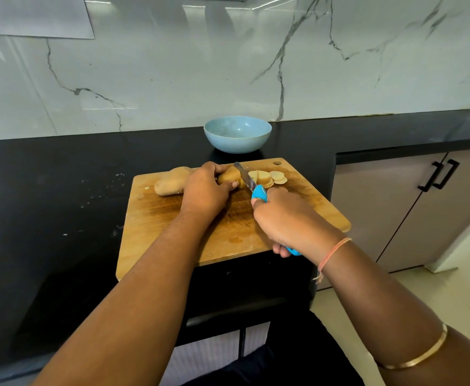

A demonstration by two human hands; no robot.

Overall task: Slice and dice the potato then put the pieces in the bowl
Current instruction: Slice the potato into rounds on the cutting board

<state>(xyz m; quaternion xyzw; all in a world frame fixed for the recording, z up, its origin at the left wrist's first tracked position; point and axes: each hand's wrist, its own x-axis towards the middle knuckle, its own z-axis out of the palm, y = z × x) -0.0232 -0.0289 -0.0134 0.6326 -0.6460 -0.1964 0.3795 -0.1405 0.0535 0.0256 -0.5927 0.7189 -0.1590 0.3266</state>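
Left hand (204,188) sits on the potato (228,176), fingers curled over the top and thumb on the near side, pinning it to the cutting board (158,232). The potato lies in the far middle of the board, its cut end facing 3 o'clock.

Right hand (284,218) is wrapped round the blue handle of the knife (245,176). The handle's butt pokes out at 5 o'clock of the fist, and one fingertip shows near the front of the handle. The blade points to 11 o'clock and stands edge-down right at the potato's cut end, between the potato and the slices (267,178).

The slices are pale rounds, fanned and overlapping, just at 3 o'clock of the blade, on the board near its hanging hole.

A second potato lump (169,182), brown with skin on, shows at 9 o'clock of the left hand on the board's far left edge. The hand hides whether it joins the cut potato.

The blue bowl (237,134) stands upright on the black counter (47,204) at 12 o'clock of the board, close to it but not touching, against the marble wall (172,65).

A thread band (334,250) is on the right wrist and a gold bangle (417,355) on the forearm. Cabinet doors with black handles (438,174) are at 3 o'clock.
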